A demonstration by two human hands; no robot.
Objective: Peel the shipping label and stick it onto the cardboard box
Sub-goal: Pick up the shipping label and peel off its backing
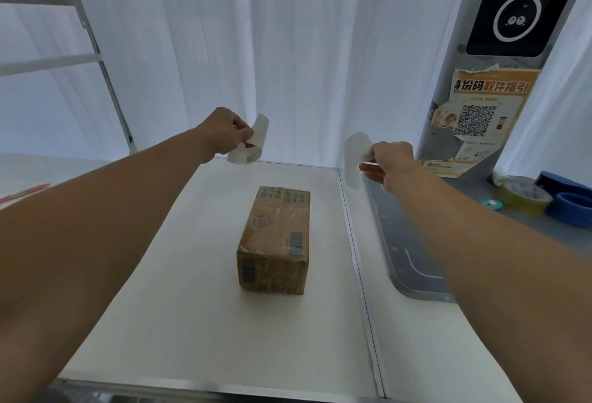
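The tabletop is white and carries one cardboard box, which lies flat with its long axis running away from the person. The box is brown, wrapped in clear tape, and shows barcodes on its top and near end. It sits below and between the two hands, touched by neither.

The left hand is raised beyond the box's far end. Its fingers are closed in a pinch on a curled white label. The label bends up past the fingertips and hangs down below them. Print on it is too blurred to read.

The right hand is raised to the right of the box, well apart from the left hand. Its thumb and forefinger pinch the edge of a translucent white backing sheet, which hangs left of the fingers; the remaining fingers are loosely extended below the pinch.

Right of the right hand, tape rolls rest on a grey surface, below a torn orange poster with a QR code.
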